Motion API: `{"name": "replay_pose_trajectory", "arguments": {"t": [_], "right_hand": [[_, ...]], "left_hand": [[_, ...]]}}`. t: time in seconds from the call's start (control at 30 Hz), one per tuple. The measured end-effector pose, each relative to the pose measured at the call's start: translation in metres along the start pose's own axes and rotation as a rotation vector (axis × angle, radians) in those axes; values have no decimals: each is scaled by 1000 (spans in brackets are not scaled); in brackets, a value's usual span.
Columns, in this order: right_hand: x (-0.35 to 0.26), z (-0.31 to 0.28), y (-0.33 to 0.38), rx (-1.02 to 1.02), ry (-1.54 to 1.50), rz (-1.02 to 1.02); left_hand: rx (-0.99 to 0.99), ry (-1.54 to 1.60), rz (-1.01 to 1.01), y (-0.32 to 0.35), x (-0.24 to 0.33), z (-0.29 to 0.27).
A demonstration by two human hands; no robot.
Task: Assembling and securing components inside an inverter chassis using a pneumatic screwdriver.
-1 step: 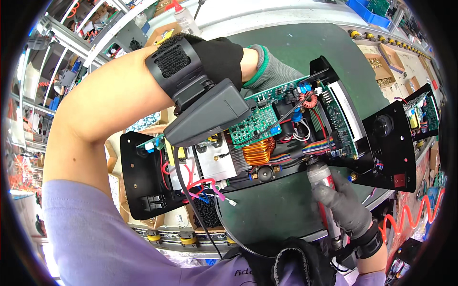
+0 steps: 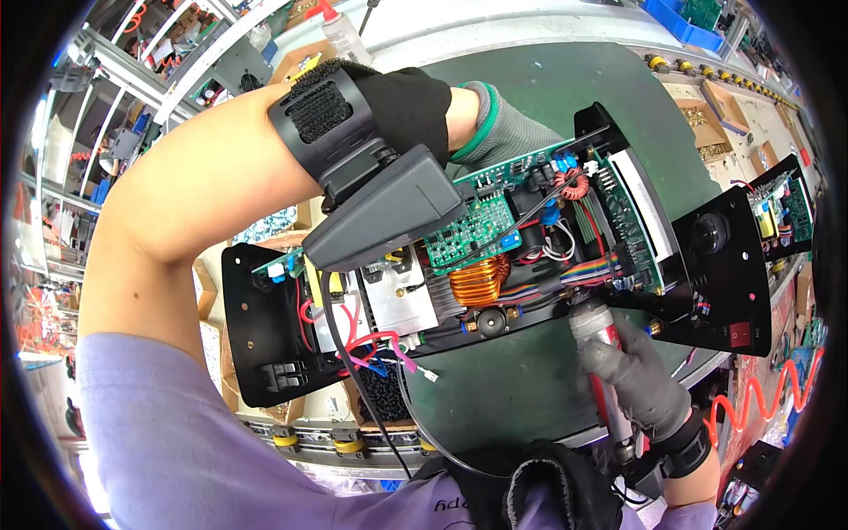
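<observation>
Opened electronic unit (image 2: pixel 530 243) is seen, in the head view, across a green mat (image 2: pixel 503 397); a red-banded driver (image 2: pixel 590 322) is clasped by the right hand (image 2: pixel 636 380), fingers curled; how the hidden fingers of the left hand (image 2: pixel 512 132) are held cannot be told

Letters mark the shirt (image 2: pixel 203 433) (upside down) and black panel (image 2: pixel 731 296).

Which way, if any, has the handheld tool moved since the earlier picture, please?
No, the handheld tool shows no clear shift against the green mat.
</observation>
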State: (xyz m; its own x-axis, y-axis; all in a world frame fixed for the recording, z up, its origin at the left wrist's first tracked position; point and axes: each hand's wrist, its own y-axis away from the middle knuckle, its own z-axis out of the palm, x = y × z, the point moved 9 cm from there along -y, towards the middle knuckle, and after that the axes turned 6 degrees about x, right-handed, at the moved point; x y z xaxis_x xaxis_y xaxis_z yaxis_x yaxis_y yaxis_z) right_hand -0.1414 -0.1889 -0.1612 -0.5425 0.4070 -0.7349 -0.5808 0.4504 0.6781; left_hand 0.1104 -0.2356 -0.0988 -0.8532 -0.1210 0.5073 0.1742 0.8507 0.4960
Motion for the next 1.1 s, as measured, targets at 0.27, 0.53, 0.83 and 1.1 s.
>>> {"name": "replay_pose_trajectory", "arguments": {"t": [0.27,0.53,0.83,1.1], "right_hand": [[-10,0,1,29,-26,-32],[-8,0,0,22,-37,-28],[-1,-5,-7,48,40,32],[11,-8,14,31,2,-41]], "left_hand": [[-17,-9,32,-1,5,3],[-53,-50,75,-15,16,9],[-52,-136,116,-27,20,9],[-8,-293,81,-34,23,-3]]}}
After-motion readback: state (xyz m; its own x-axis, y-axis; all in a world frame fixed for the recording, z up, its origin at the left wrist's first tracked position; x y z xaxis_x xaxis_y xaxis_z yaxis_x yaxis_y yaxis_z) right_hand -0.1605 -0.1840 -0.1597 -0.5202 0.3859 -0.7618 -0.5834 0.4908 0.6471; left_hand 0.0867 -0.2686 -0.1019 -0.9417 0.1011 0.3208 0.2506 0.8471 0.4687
